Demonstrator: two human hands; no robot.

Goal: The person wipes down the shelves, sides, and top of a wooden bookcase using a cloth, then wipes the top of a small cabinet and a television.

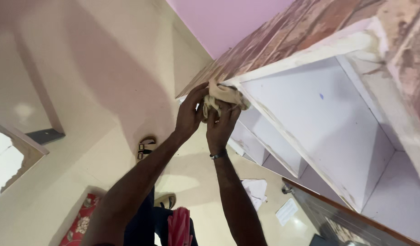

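Both hands up at the shelf (328, 114) corner — left hand (190, 112) and right hand (221, 126) closed around a bunched beige cloth (224, 96), cloth sitting just above the fingers, pressed against the shelf's front edge — sandals (146, 146) on floor below.

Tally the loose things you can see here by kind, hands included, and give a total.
Hands: 2, the left hand and right hand, both gripping the cloth
Crumpled beige cloth pressed on the shelf edge: 1
Brown strap sandals on the floor: 2
White papers on the floor: 2
Pink folded cloth at the person's waist: 1
Total: 8
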